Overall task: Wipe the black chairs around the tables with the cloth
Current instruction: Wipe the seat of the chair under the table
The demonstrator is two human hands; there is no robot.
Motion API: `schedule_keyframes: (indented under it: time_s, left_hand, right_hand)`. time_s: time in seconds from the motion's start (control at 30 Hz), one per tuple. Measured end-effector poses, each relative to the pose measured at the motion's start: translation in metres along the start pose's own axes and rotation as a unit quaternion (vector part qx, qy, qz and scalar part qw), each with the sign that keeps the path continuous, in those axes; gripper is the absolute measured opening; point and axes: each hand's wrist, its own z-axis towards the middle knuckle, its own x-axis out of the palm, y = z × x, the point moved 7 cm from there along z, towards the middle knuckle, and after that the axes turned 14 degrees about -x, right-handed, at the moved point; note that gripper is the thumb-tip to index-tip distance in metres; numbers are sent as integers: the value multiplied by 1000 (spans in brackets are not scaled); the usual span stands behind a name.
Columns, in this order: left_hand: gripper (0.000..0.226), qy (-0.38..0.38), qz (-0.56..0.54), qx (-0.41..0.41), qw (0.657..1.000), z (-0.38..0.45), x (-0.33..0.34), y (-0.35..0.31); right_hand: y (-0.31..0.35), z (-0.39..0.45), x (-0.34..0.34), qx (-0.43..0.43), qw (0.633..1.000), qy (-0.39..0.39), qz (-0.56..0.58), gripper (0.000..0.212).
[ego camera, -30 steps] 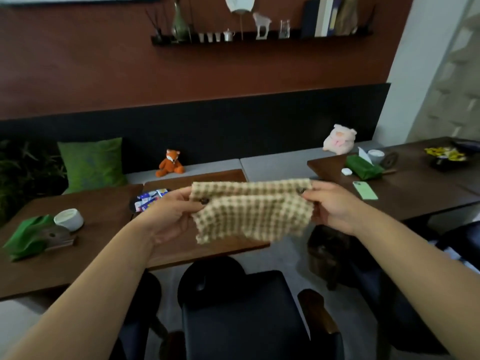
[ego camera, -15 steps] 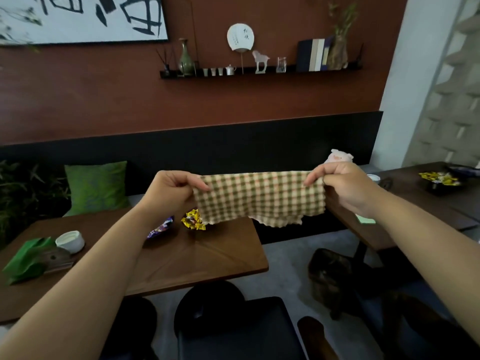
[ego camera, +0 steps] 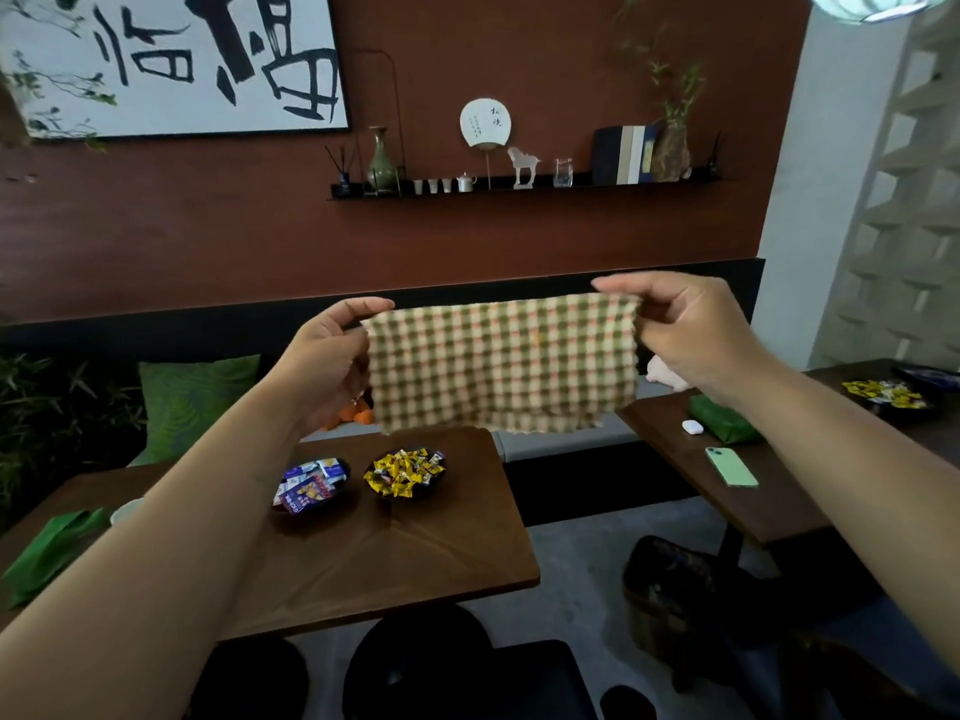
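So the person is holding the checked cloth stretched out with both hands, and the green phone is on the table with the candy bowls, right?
Not quite. The left hand and right hand do hold the checked cloth stretched out, but the green phone lies on the other table, to the right. The candy bowls sit on the middle table. The head view shows it.

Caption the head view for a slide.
Left hand and right hand hold a green checked cloth spread above the wooden table.
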Motion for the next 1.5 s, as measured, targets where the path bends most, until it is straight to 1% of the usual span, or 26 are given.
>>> schedule_keyframes:
  time_s: [0.07, 0.13, 0.2, 0.23, 0.3, 0.37, 0.4, 0.43, 0.5, 0.57, 0.63, 0.67, 0.7, 0.73, 0.77, 0.83, 0.9, 0.93, 1.0, 1.03, 1.1, 1.2, 1.3, 1.37, 1.43, 1.5]
  left_hand:
    - [13, -12, 28, 4, 1000, 3, -3, -1]
    - [15, -8, 45, 7, 999, 5, -4, -1]
    - [21, 1, 40, 4, 999, 6, -4, 2]
    - [21, 3, 34, 2, 999, 6, -3, 4]
    - [19, 2, 29, 0, 1000, 8, -3, 7]
    - [16, 1, 31, -1, 1000, 10, -2, 11]
    - [14, 2, 33, -3, 999, 12, -2, 13]
    - [12, 6, 37, -10, 999, 13, -2, 17]
    - [22, 13, 62, -27, 998, 14, -3, 25]
    - [30, 17, 107, -48, 993, 12, -3, 32]
    - [38, 21, 133, -72, 988, 8, 0, 41]
    - [41, 19, 126, -84, 988, 7, 1, 45]
    - [40, 15, 110, -96, 989, 5, 0, 48]
    - [34, 6, 96, -106, 990, 3, 1, 53]
    - [24, -13, 92, -106, 990, 1, -1, 56]
    - [4, -69, 142, -71, 985, -1, -5, 61]
    - [18, -116, 214, -34, 969, -3, -6, 68]
    - [25, -119, 224, -35, 967, -4, -4, 75]
    - [30, -100, 210, -78, 969, -5, 0, 97]
    - [25, -93, 201, -106, 969, -6, 0, 110]
    - [14, -81, 171, -159, 969, -10, 1, 133]
    - [8, -49, 61, -199, 977, -20, 13, 160]
    - [17, -23, -24, -207, 978, -32, 24, 179]
    - [27, -6, -69, -218, 973, -39, 23, 190]
    - [39, 11, -128, -237, 963, -43, 15, 204]
    - [46, 26, -183, -247, 951, -47, 4, 215]
  right_hand:
    - [6, 5, -8, -33, 996, -6, -84, 33]
    - [15, 7, -14, -90, 984, -11, -154, 27]
    - [22, 4, -14, -139, 975, -15, -172, 21]
    - [22, 3, -14, -142, 976, -14, -166, 21]
    - [13, 2, -15, -94, 987, -13, -127, 24]
    - [-6, 0, -14, 16, 999, -6, -42, 31]
    - [-16, -4, -11, 74, 997, 3, -1, 35]
    - [-27, -9, -8, 126, 991, 14, 33, 40]
    - [-45, -24, 1, 203, 975, 36, 82, 47]
    - [-57, -39, 9, 246, 960, 44, 124, 49]
    - [-63, -49, 14, 269, 952, 35, 142, 46]
    - [-65, -53, 15, 269, 956, 33, 116, 41]
    - [-66, -55, 16, 258, 963, 35, 63, 32]
    - [-67, -56, 18, 244, 969, 39, 2, 21]
    - [-68, -57, 21, 231, 970, 44, -54, 13]
    - [-70, -60, 30, 211, 968, 51, -128, 18]
    - [-69, -62, 43, 198, 965, 62, -161, 23]
    - [-69, -64, 49, 200, 962, 66, -175, 25]
    - [-71, -69, 60, 229, 955, 59, -182, 30]
    - [-71, -73, 66, 248, 952, 49, -170, 34]
    - [-66, -81, 84, 271, 954, 36, -121, 37]
    - [-50, -92, 123, 280, 959, 52, -16, 35]
    - [-39, -106, 163, 287, 953, 78, 49, 34]
    - [-37, -115, 184, 288, 949, 81, 95, 34]
    - [-39, -125, 202, 305, 935, 88, 159, 35]
    - [-42, -135, 216, 315, 924, 111, 188, 40]
